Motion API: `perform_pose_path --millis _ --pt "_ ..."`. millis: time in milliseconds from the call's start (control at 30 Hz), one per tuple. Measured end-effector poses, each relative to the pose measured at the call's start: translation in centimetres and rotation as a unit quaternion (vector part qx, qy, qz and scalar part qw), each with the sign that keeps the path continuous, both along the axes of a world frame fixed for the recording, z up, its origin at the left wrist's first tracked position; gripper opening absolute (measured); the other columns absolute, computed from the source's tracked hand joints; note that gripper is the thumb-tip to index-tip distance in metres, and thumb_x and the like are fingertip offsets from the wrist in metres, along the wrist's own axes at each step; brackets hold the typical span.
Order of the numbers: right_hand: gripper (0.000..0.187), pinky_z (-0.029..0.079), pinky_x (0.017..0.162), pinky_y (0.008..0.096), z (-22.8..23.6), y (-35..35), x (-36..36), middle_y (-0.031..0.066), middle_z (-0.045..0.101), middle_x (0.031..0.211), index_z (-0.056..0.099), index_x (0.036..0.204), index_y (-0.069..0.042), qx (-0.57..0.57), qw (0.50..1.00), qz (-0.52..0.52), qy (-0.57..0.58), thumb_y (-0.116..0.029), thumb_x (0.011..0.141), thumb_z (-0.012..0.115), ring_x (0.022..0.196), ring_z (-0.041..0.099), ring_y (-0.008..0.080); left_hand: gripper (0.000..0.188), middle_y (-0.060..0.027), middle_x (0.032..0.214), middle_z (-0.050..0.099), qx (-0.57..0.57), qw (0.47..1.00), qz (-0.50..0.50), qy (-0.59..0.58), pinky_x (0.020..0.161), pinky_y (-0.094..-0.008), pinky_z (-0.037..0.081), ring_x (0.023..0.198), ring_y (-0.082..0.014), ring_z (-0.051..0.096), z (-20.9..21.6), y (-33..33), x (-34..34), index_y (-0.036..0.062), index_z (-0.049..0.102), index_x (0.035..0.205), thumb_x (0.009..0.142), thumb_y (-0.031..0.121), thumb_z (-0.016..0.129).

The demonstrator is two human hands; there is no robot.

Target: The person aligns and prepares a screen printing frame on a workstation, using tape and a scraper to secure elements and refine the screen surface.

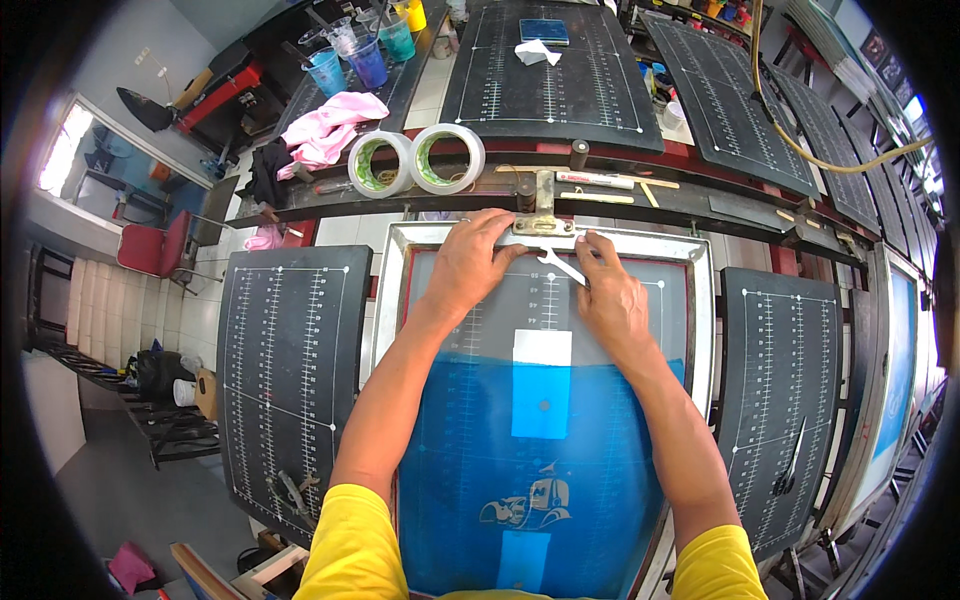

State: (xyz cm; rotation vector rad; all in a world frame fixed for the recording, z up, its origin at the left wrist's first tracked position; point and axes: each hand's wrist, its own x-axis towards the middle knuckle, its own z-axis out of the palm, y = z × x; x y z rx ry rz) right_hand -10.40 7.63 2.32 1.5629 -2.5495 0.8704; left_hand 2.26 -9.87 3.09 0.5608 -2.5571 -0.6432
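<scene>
A silk-screen printing frame [385,300] lies in front of me, its mesh blue in the lower part with a small vehicle picture on it. At the middle of its far bar sits a metal clamp [543,226]. My left hand [468,262] grips that bar just left of the clamp, thumb on the near side and fingers over the top. In my right hand [612,295], right of the clamp, is a silver open-end wrench [562,265], its jaw pointing left below the clamp. Pale and blue strips [542,385] show in the middle of the mesh.
Two rolls of clear tape [447,160] stand on the rail beyond the frame, near a marker [594,181]. Black ruled printing boards [295,380] flank the frame. Cups of ink [368,60] and a pink cloth [325,130] lie far left. A yellowish hose [850,165] hangs at right.
</scene>
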Motion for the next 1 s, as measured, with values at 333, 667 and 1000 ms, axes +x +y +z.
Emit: perform_pose_path --millis 333,667,1000 --pt "0.049 0.057 0.065 0.0421 0.4 -0.4 0.3 0.0110 0.053 0.129 0.057 0.121 -0.001 0.017 1.000 -0.003 -0.004 0.000 0.073 0.060 0.074 0.067 0.0339 0.041 -0.0108 0.109 0.062 -0.058 0.998 -0.020 0.022 0.087 -0.0408 0.045 0.102 -0.0302 0.057 -0.3 0.1 -0.7 0.0036 0.061 0.114 0.076 0.014 0.073" --pt "0.050 0.057 0.070 0.0432 0.3 -0.2 0.2 0.0111 0.052 0.132 0.055 0.124 -0.002 0.035 0.999 -0.003 -0.019 -0.009 0.075 0.063 0.080 0.068 0.0350 0.041 -0.0082 0.100 0.060 -0.084 0.996 -0.025 0.025 0.081 -0.0400 0.042 0.095 -0.0283 0.056 -0.6 0.0 -1.1 0.0064 0.062 0.112 0.075 0.016 0.074" --pt "0.045 0.057 0.070 0.0453 0.5 -0.2 -0.2 0.0111 0.053 0.129 0.057 0.119 -0.002 0.016 0.998 -0.008 -0.052 -0.011 0.076 0.065 0.077 0.067 0.0363 0.040 -0.0077 0.095 0.059 -0.073 0.997 0.000 0.027 0.078 -0.0405 0.040 0.090 -0.0291 0.055 -1.0 0.0 -1.8 0.0069 0.063 0.107 0.073 0.021 0.076"
